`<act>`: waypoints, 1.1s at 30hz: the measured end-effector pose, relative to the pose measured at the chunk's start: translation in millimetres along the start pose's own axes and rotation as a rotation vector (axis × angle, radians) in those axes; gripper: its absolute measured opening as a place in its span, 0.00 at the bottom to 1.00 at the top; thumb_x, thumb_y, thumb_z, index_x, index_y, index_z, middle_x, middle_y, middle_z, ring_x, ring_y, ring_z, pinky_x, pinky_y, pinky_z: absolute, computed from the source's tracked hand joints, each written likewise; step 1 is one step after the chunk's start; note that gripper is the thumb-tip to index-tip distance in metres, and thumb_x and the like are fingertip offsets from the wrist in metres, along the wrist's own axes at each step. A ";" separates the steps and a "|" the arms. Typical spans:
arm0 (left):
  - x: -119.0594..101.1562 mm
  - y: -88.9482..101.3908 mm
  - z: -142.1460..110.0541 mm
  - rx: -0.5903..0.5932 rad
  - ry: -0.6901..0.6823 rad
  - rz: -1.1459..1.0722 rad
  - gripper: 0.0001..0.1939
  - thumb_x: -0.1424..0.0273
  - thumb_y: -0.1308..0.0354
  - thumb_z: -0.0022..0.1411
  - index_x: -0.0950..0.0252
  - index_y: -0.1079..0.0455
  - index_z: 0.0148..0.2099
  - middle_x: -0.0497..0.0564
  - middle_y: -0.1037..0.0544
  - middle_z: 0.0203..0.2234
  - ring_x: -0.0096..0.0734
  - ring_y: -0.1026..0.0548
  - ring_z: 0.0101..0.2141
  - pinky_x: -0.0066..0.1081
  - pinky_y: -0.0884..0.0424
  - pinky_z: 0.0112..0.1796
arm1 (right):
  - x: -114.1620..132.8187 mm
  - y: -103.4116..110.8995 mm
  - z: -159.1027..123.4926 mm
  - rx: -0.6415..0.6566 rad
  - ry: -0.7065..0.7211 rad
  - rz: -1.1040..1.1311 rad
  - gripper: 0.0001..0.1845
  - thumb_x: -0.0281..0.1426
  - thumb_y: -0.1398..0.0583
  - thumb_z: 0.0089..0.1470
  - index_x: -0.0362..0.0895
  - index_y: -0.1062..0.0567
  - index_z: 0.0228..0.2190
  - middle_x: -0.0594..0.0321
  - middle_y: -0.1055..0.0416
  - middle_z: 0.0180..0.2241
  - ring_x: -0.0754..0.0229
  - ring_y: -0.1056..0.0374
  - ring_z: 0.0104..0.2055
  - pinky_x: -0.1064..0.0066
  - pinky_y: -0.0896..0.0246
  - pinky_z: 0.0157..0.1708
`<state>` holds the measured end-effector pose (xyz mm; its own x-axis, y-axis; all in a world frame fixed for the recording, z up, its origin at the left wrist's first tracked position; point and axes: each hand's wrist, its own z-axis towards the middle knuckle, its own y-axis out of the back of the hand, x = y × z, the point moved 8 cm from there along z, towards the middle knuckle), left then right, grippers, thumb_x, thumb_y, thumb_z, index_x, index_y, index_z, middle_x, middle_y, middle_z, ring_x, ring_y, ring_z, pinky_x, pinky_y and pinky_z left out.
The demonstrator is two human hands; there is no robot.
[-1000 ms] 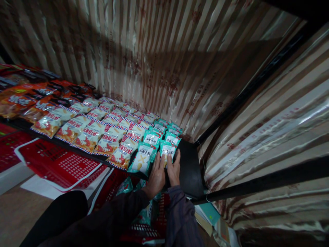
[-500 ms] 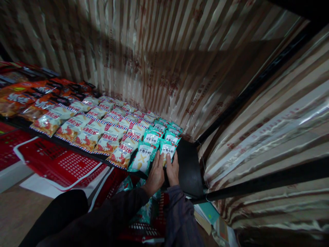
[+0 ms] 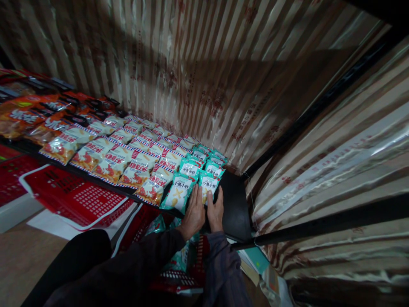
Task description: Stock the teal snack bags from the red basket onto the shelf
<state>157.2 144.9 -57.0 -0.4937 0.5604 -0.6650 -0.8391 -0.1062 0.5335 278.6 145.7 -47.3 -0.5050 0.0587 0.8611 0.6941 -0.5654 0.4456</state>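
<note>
My left hand (image 3: 194,215) lies with its fingers stretched out along the left side of the front teal snack bag (image 3: 209,184), in the gap beside another teal snack bag (image 3: 177,192). On the right edge of that front bag is my right hand (image 3: 215,212), its thumb near the bag's lower front and its fingers apart from the thumb. Both hands look open and flank the bag; whether they press on it is hard to tell. Behind, more teal bags (image 3: 189,169) stand in two rows, and the bag's lower end is partly hidden by my fingers.
White-and-red snack bags (image 3: 113,161) fill the shelf to the left, then orange bags (image 3: 24,119). The black shelf (image 3: 234,204) shows on the right, beside a black post (image 3: 306,113). Red baskets (image 3: 76,194) stand below; one under my arms holds teal bags (image 3: 180,258).
My fingers have loosened slightly around the front teal bag, and my right fingers sit a little farther from its edge. The bags keep their places; the view has shifted slightly.
</note>
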 end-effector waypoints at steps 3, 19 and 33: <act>0.0 -1.4 0.9 -0.007 0.000 0.012 0.34 0.80 0.62 0.64 0.72 0.66 0.71 0.67 0.55 0.68 0.45 0.60 0.68 0.53 0.47 0.63 | 0.7 0.7 -3.4 0.008 0.016 -0.014 0.42 0.53 0.49 0.56 0.38 0.43 0.62 0.45 0.44 0.64 0.50 0.47 0.66 0.56 0.52 0.63; 0.8 -5.0 2.8 -0.044 0.023 0.037 0.30 0.75 0.63 0.68 0.75 0.63 0.70 0.69 0.52 0.67 0.45 0.56 0.67 0.52 0.47 0.63 | 0.0 4.3 -11.5 0.003 -0.005 -0.003 0.45 0.54 0.45 0.53 0.40 0.44 0.63 0.46 0.40 0.62 0.49 0.42 0.63 0.57 0.47 0.60; -15.1 3.5 -8.4 0.017 -0.032 0.001 0.34 0.79 0.61 0.63 0.78 0.63 0.70 0.70 0.56 0.68 0.45 0.63 0.68 0.54 0.50 0.63 | 8.0 19.4 -27.0 -0.086 0.069 -0.058 0.44 0.55 0.48 0.54 0.38 0.43 0.62 0.44 0.45 0.64 0.48 0.49 0.67 0.54 0.54 0.63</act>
<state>159.7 129.2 -49.5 -0.4867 0.5866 -0.6473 -0.8344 -0.0928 0.5433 274.2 113.0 -38.3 -0.5794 0.0378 0.8142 0.6176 -0.6316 0.4688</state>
